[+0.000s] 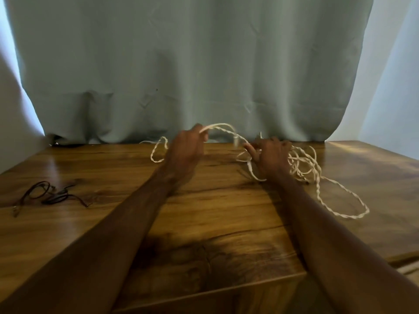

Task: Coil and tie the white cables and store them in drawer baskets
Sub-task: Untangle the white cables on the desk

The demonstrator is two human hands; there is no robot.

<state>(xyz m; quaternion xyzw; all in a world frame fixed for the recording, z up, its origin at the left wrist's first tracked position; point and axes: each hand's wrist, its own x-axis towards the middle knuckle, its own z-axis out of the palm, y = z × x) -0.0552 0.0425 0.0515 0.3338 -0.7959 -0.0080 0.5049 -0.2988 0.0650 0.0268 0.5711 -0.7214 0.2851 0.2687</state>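
A long white twisted cable (317, 177) lies in loose tangled loops on the far right of the wooden table (204, 211). One strand arches up between my two hands. My left hand (186, 148) grips that strand, raised a little above the table near the back edge. Another loop of the cable (158, 150) trails to its left. My right hand (269, 152) sits in the tangle with fingers curled around strands; a large loop (344, 207) stretches toward the front right.
A dark thin cable (47, 193) lies bunched at the table's left side. A grey-green curtain (192, 64) hangs right behind the table's back edge. The table's front edge (204, 293) runs across the bottom of the view.
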